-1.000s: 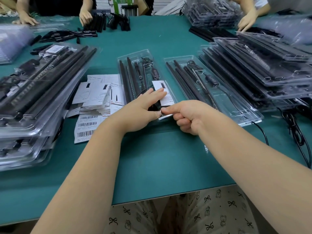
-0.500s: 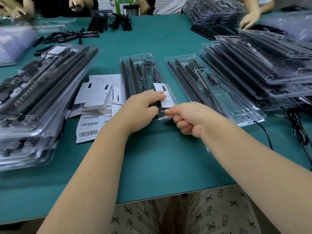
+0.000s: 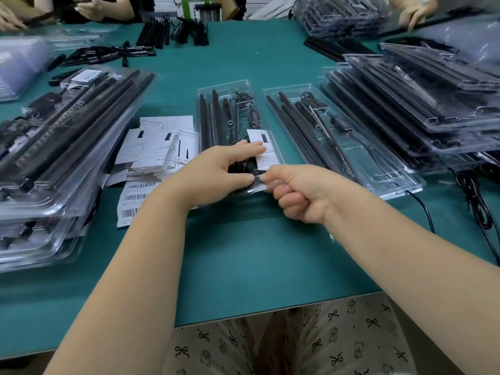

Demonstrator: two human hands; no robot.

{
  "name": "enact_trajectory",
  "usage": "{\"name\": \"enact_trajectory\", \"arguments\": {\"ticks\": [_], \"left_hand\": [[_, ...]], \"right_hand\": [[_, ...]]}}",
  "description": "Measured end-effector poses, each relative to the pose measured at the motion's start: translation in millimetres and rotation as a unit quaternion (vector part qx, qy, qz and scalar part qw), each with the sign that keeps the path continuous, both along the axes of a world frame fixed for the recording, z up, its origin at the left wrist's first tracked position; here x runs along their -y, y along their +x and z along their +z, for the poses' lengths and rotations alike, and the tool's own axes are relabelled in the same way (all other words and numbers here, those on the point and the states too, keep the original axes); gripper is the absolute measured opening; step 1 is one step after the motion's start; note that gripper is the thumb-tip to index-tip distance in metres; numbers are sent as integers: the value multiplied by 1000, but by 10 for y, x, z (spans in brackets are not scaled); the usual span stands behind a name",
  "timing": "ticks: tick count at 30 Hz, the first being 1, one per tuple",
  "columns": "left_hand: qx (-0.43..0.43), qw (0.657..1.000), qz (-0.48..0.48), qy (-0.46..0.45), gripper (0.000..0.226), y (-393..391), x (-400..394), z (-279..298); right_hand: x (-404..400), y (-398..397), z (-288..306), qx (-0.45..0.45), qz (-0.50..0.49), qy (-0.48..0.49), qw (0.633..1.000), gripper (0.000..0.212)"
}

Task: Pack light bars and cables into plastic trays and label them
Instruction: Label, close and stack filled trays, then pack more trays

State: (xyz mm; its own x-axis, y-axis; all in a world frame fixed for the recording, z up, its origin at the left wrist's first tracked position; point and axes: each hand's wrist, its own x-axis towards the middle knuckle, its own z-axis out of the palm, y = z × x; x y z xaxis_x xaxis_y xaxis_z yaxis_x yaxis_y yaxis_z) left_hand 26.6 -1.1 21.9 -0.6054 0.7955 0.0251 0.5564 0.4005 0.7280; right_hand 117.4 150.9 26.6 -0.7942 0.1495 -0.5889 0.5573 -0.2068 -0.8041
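**Hands meet at the near end of the centre tray**

Tray first: the clear plastic clamshell tray holding black light bars lies on the teal table straight ahead, its long axis running away from the person. The left hand rests on its near end, fingers extended over the white paper insert card and a black cable bundle. The right hand, fingers curled, pinches the tray's near edge beside the left thumb. Both are equally close; pressing the near end shut looks likely next. A second clear tray lies just right, barcode labels left.
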Motion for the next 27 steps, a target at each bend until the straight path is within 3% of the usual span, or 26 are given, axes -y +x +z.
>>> {"name": "enact_trajectory", "arguments": {"ticks": [5, 13, 16, 18, 20, 22, 27], "left_hand": [[21, 1000, -10, 4, 59, -6, 56, 27], [12, 1000, 8, 12, 57, 16, -9, -2], [38, 994, 71, 72, 48, 79, -81, -12], [-16, 984, 144, 107, 35, 115, -164, -9], [-105, 971, 178, 119, 27, 135, -220, 35], [-124, 970, 166, 124, 40, 139, -243, 70], [15, 958, 250, 135, 64, 119, -338, 267]], "right_hand": [[64, 18, 25, 15, 47, 33, 998, 27], [99, 38, 24, -6, -49, 28, 998, 21], [115, 46, 16, -26, -75, 28, 996, 20], [127, 48, 34, -43, -84, 42, 995, 23], [121, 40, 129, -64, -86, 89, 990, 25], [85, 33, 268, -83, -89, 176, 977, 30], [92, 66, 539, -119, -42, 389, 913, 24]]}}
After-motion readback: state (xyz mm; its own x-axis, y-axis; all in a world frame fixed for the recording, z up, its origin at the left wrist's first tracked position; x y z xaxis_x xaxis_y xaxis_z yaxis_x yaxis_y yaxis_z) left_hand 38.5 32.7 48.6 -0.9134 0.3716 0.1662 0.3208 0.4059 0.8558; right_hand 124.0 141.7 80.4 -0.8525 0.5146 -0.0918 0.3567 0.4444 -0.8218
